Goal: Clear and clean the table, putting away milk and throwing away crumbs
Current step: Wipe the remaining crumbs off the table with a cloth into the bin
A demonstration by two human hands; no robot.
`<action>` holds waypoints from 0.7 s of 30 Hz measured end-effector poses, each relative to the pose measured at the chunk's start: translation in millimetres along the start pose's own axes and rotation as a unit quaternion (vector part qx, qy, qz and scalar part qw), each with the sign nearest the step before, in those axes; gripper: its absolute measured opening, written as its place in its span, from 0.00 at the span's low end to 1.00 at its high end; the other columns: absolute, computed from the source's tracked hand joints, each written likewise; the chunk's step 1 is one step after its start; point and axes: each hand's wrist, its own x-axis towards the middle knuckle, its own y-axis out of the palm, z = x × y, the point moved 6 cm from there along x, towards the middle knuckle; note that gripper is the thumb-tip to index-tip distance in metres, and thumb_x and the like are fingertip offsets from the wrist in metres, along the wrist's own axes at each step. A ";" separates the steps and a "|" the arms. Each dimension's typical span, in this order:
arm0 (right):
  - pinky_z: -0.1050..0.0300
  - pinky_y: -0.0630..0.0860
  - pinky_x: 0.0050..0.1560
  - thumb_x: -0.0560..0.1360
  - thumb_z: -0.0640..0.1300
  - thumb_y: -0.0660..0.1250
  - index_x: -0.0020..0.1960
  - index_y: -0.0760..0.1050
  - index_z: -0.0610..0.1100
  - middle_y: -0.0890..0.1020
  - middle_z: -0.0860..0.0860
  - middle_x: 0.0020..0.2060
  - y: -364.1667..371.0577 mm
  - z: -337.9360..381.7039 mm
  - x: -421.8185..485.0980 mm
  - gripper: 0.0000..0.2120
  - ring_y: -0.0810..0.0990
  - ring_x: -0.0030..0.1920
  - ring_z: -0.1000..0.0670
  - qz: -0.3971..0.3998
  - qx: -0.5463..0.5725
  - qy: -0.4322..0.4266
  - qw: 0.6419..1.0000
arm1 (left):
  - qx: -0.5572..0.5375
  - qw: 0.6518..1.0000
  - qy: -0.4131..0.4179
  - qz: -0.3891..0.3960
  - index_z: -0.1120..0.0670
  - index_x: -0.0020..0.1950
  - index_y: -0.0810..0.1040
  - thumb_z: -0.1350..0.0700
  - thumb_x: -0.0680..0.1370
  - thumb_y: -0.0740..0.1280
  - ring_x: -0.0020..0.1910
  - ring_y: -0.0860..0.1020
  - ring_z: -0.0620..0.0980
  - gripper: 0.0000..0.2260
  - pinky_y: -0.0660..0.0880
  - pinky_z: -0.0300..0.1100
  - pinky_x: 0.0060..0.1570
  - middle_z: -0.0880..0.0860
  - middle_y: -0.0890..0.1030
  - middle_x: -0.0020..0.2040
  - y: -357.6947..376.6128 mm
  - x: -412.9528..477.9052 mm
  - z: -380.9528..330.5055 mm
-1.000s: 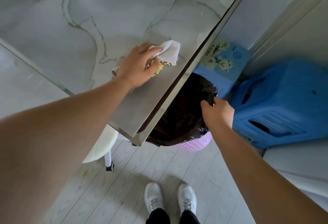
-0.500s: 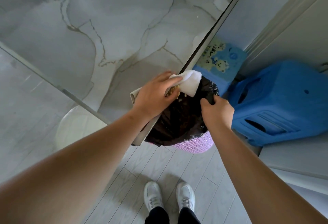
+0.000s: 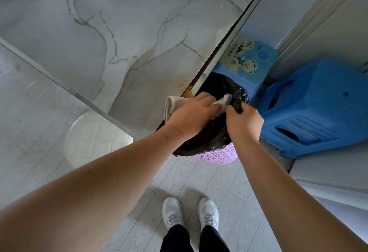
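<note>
1. Pair of white shoes (image 3: 172,211) on a pale plank floor (image 3: 139,221), toes pointing toward the bin.
2. Lilac woven bin (image 3: 217,156) lined with a black bag (image 3: 209,136). It sits against the desk's edge, with its mouth partly under the overhang.
3. Right hand (image 3: 244,121): narrow grip, fingers pinching the bag's rim and holding the mouth open.
4. Left hand (image 3: 191,117): grip closed round a pale cloth (image 3: 172,107), held over the bag's mouth. One white corner of the cloth pokes out toward the right hand.
5. Crumbs (image 3: 184,89): a small tan scatter on the marbled desk (image 3: 99,42), at its very edge, just beside the cloth and above the bin.
6. White round stool (image 3: 93,138), under the desk.
7. Blue bear-print stool (image 3: 249,60) and a larger blue plastic stool (image 3: 310,108), beyond the bin by the wall.

Status: crumb disposal looks to be in hand, with the cloth likely being emptied into the bag. The scatter at the edge is yet to be swept in. No milk shows, so whether it has been put away cannot be told.
</note>
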 end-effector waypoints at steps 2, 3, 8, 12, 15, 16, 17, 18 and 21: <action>0.61 0.63 0.27 0.75 0.46 0.63 0.37 0.73 0.43 0.74 0.50 0.30 -1.8 -2.6 -1.0 0.10 0.71 0.31 0.53 -0.003 -0.009 -0.003 1.000 | -0.008 0.999 0.008 0.047 0.58 0.57 0.79 0.64 0.73 0.68 0.53 0.75 0.57 0.13 0.75 0.50 0.50 0.55 0.79 0.50 15.6 1.6 -15.8; 0.62 0.63 0.27 0.75 0.46 0.63 0.37 0.73 0.43 0.74 0.50 0.31 -2.9 -3.7 -1.5 0.10 0.71 0.31 0.54 -0.005 -0.011 -0.005 1.000 | -0.028 0.998 0.002 0.060 0.59 0.56 0.79 0.63 0.73 0.68 0.52 0.75 0.58 0.12 0.75 0.52 0.49 0.56 0.79 0.49 21.1 2.7 -23.0; 0.61 0.62 0.28 0.75 0.44 0.63 0.34 0.68 0.45 0.71 0.51 0.29 -4.8 -10.7 -3.2 0.11 0.69 0.30 0.53 0.003 -0.007 -0.018 1.000 | -0.163 0.938 -0.282 0.122 0.55 0.72 0.69 0.59 0.77 0.64 0.60 0.74 0.61 0.22 0.74 0.52 0.56 0.58 0.78 0.61 45.3 3.6 -12.5; 0.60 0.60 0.28 0.75 0.43 0.62 0.31 0.62 0.49 0.68 0.52 0.27 -8.2 -19.1 -4.8 0.16 0.66 0.29 0.53 0.013 -0.004 -0.020 1.000 | -0.354 0.743 -0.567 0.033 0.61 0.59 0.77 0.53 0.76 0.66 0.54 0.81 0.59 0.16 0.76 0.45 0.49 0.61 0.83 0.53 56.5 -17.1 8.4; 0.59 0.60 0.27 0.74 0.42 0.62 0.32 0.63 0.45 0.68 0.51 0.27 -11.5 -24.4 -7.4 0.14 0.66 0.28 0.53 0.021 0.004 -0.014 1.000 | -0.425 0.656 -0.624 0.016 0.62 0.58 0.78 0.53 0.78 0.65 0.54 0.80 0.60 0.15 0.76 0.46 0.50 0.62 0.82 0.53 62.4 -27.1 11.9; 0.59 0.61 0.27 0.74 0.42 0.62 0.33 0.64 0.44 0.68 0.51 0.27 -11.9 -25.8 -8.5 0.13 0.66 0.28 0.53 0.024 0.009 -0.013 1.000 | -0.409 0.678 -0.611 0.007 0.62 0.57 0.78 0.54 0.78 0.65 0.52 0.80 0.59 0.13 0.75 0.45 0.47 0.61 0.82 0.51 59.4 -28.7 12.7; 0.59 0.61 0.28 0.74 0.42 0.62 0.33 0.64 0.43 0.69 0.51 0.27 -12.8 -27.3 -9.3 0.12 0.66 0.28 0.53 0.026 0.015 -0.012 0.999 | -0.378 0.709 -0.596 0.003 0.60 0.55 0.79 0.56 0.78 0.65 0.50 0.80 0.59 0.10 0.72 0.43 0.42 0.60 0.82 0.49 55.8 -29.8 14.4; 0.59 0.61 0.28 0.74 0.42 0.62 0.33 0.64 0.43 0.69 0.51 0.27 -13.8 -29.3 -10.1 0.12 0.66 0.28 0.53 0.027 0.019 -0.010 0.999 | -0.343 0.733 -0.588 0.001 0.59 0.53 0.79 0.57 0.77 0.65 0.46 0.80 0.58 0.08 0.70 0.42 0.39 0.58 0.82 0.45 54.4 -31.5 16.4; 0.59 0.62 0.28 0.73 0.42 0.62 0.32 0.64 0.45 0.69 0.51 0.27 -14.7 -35.7 -13.1 0.13 0.66 0.28 0.53 0.033 0.017 -0.012 0.999 | -0.344 0.715 -0.605 0.062 0.59 0.50 0.77 0.54 0.77 0.69 0.40 0.80 0.55 0.09 0.71 0.40 0.34 0.55 0.81 0.41 65.7 -41.1 15.0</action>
